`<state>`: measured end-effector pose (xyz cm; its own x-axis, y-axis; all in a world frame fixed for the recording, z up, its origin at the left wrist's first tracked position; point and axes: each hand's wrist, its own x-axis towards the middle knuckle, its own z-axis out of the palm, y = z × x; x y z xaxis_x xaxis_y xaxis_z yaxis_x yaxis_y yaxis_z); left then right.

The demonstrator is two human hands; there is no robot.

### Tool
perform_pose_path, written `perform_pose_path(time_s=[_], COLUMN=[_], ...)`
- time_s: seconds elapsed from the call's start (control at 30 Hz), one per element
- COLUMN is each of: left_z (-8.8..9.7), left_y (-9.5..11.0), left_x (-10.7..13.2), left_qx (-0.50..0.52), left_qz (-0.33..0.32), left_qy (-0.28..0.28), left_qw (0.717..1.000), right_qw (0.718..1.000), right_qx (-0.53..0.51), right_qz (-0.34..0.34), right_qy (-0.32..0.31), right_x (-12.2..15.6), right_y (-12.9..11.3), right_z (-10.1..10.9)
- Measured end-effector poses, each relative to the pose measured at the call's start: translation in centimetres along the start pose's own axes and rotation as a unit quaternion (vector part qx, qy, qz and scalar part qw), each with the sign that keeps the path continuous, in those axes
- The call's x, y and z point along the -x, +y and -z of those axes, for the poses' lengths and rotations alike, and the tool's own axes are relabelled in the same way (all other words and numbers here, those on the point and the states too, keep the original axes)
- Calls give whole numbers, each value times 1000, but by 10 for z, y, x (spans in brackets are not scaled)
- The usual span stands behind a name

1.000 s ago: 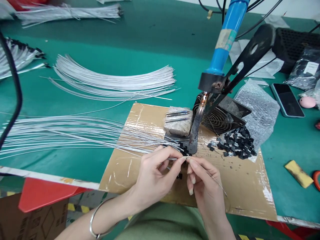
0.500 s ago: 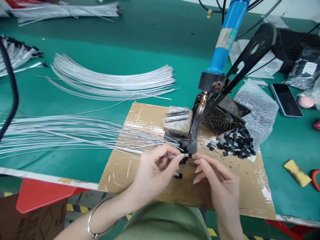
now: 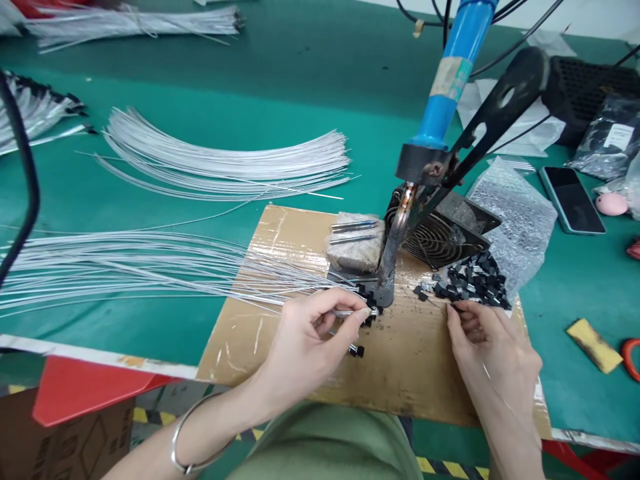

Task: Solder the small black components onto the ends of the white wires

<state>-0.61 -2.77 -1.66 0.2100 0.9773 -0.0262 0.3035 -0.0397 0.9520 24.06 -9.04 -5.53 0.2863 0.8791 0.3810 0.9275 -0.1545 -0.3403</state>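
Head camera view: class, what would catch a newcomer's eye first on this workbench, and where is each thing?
The blue-handled soldering iron stands out, slanting down from the top onto the cardboard sheet. Left of it, white wires fan across the green table. The left hand pinches wire ends by the iron's tip, while the right hand reaches the pile of small black parts.

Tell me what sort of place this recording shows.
Likely a small electronics assembly bench: a clamped soldering iron over taped cardboard, bundles of thin wires, and a pile of small black parts by the right hand.
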Motion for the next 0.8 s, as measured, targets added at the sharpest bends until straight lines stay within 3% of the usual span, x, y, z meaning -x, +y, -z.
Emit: perform_pose_path(time_s=[0.17,0.43,0.53,0.67,0.8], left_z=[0,3,2,1,2], left_y=[3,7,6,6,6], left_x=[-1,-3,-4,-4,-6], left_qx=[-7,-17,-18,-15,-19], left_qz=[-1,0,15,35,43], left_qy=[6,9,7,11,13], left_qw=[1000,1000,1000,999,999], right_qw=[996,975,985,996,991], right_qx=[-28,-98,-91,-86,-130], right_qz=[-46,-167,-127,9,-26], right_qy=[-73,-104,-69,-13,23], right_x=[-4,1,5,8,11], right_y=[5,11,6,-6,-7], right_z=[7,10,9,8,9])
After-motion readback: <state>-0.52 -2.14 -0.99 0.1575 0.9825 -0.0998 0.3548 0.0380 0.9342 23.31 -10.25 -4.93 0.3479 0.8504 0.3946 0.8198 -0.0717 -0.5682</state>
